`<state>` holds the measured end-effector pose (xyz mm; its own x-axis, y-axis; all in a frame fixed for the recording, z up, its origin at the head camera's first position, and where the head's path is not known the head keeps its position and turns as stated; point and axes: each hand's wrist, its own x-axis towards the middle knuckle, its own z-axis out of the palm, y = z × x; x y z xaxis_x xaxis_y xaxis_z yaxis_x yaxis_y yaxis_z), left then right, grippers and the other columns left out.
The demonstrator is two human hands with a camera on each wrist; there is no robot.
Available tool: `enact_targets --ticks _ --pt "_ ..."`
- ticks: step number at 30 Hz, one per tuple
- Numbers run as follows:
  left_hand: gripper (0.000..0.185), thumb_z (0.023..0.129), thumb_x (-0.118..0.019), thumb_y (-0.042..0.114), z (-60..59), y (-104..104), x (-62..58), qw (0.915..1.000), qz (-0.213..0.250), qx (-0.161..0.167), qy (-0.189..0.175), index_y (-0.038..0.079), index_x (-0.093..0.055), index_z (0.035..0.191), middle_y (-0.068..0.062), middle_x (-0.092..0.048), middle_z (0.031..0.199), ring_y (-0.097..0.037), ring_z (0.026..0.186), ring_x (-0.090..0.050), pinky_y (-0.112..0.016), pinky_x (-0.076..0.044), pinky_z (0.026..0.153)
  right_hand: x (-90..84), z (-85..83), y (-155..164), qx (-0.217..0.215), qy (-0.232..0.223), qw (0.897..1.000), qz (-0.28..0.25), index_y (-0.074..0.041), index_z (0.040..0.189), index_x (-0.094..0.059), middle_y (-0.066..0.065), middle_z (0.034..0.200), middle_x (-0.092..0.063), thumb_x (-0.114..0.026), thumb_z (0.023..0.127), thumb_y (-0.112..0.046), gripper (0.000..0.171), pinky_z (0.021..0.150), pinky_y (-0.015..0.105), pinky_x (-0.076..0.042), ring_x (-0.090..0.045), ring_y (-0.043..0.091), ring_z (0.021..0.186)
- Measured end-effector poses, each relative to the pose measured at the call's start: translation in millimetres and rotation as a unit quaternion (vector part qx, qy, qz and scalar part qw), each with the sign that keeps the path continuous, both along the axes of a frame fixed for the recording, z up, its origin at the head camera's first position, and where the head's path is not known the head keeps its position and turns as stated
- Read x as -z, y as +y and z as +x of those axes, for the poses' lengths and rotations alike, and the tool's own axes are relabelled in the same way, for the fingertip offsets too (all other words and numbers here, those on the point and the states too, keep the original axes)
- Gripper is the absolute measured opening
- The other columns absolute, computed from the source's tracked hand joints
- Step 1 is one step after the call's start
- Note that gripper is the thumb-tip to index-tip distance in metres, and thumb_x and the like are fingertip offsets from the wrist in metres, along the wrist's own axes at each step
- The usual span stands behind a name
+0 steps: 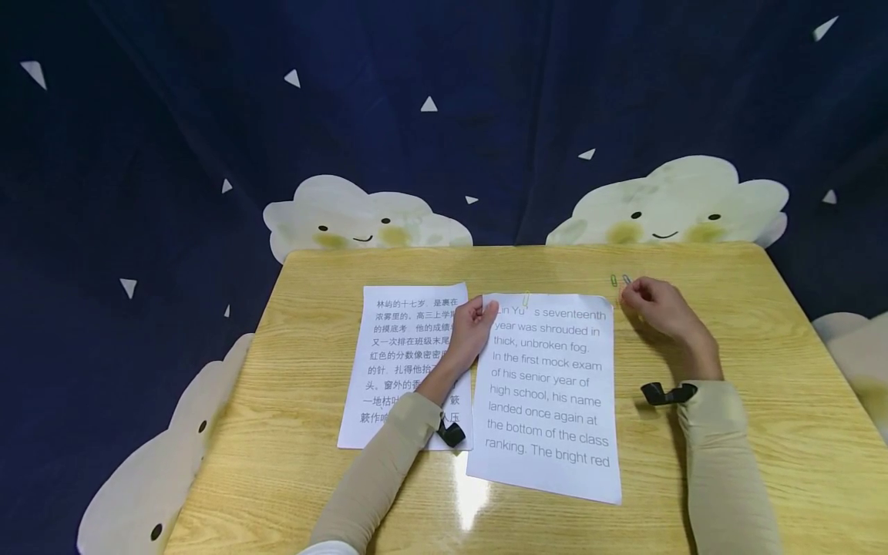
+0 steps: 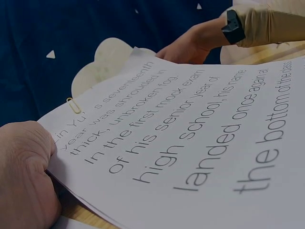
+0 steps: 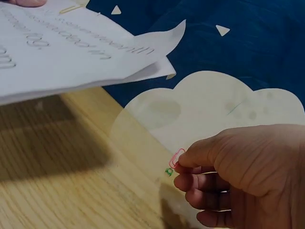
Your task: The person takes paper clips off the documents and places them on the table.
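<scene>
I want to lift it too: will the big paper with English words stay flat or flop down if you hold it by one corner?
Probably flop. The paper looks thin, and its far corner already curls up in the right wrist view. It seems to be a few sheets joined by a paper clip, so they should lift together. The left hand pinches its top corner easily, so it is likely light.

I take the English sheet point(image 1: 548, 393) as my landmark on the table point(image 1: 763, 347). The Chinese sheet point(image 1: 405, 362) lies just left of it, my left hand point(image 1: 472, 327) gripping the landmark's upper left corner. A paper clip point(image 1: 526, 299) sits on its top edge. Right of its far corner, my right hand point(image 1: 655, 304) pinches another clip point(image 3: 176, 157) (two more clips point(image 1: 620, 280) lie just beyond).
</scene>
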<state>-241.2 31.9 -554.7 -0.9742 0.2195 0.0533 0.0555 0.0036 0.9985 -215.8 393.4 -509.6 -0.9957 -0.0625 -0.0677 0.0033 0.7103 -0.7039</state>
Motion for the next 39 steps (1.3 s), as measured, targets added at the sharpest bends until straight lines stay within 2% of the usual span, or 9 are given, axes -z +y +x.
enact_targets --ticks 4,14,22,31,39 --pt "0.026 0.107 -0.061 0.023 -0.4 -0.2 -0.1 1.0 0.0 0.0 -0.002 0.004 -0.064 0.09 0.004 -0.053 0.065 -0.008 0.054 -0.046 -0.019 -0.035 0.05 5.6 -1.0 -0.3 0.012 -0.011 1.0 0.004 0.003 0.113 -0.061 0.019 0.101 -0.06 -0.048 0.112 -0.033 0.038 0.069 0.031 -0.041 -0.05 0.028 0.087" --pt "0.026 0.108 -0.061 0.025 0.0 -0.2 -0.6 0.9999 0.0 -0.002 -0.012 0.002 -0.07 0.099 0.003 -0.06 0.068 -0.008 0.056 -0.052 -0.019 -0.039 0.051 15.6 -4.8 -4.7 0.046 0.006 0.999 0.008 0.003 0.105 -0.064 0.019 0.1 -0.063 -0.054 0.109 -0.029 0.033 0.069 0.027 -0.04 -0.052 0.028 0.088" --pt "0.025 0.108 -0.06 0.023 -0.1 -0.5 -1.2 0.9998 0.008 0.004 -0.017 0.001 -0.071 0.106 0.002 -0.064 0.072 -0.007 0.057 -0.056 -0.019 -0.042 0.052 21.4 -6.7 -9.5 0.079 0.025 0.996 0.02 0.003 0.1 -0.063 0.018 0.094 -0.063 -0.057 0.107 -0.026 0.03 0.066 0.028 -0.041 -0.052 0.028 0.082" --pt "0.024 0.107 -0.061 0.024 0.1 0.3 -0.4 0.9998 0.009 -0.003 -0.019 0.003 -0.072 0.104 0.0 -0.064 0.071 -0.01 0.057 -0.056 -0.019 -0.042 0.052 25.8 -7.1 -12.5 0.113 0.037 0.992 0.029 0.004 0.097 -0.063 0.017 0.086 -0.063 -0.061 0.101 -0.02 0.024 0.06 0.029 -0.043 -0.053 0.025 0.073" --pt "0.024 0.107 -0.061 0.024 0.8 0.4 -1.0 0.9996 0.015 -0.003 -0.022 0.003 -0.073 0.109 -0.002 -0.067 0.074 -0.01 0.058 -0.059 -0.019 -0.043 0.052 27.0 -7.3 -14.5 0.131 0.03 0.991 0.024 0.004 0.096 -0.064 0.016 0.083 -0.063 -0.063 0.096 -0.015 0.019 0.056 0.03 -0.044 -0.054 0.025 0.069"
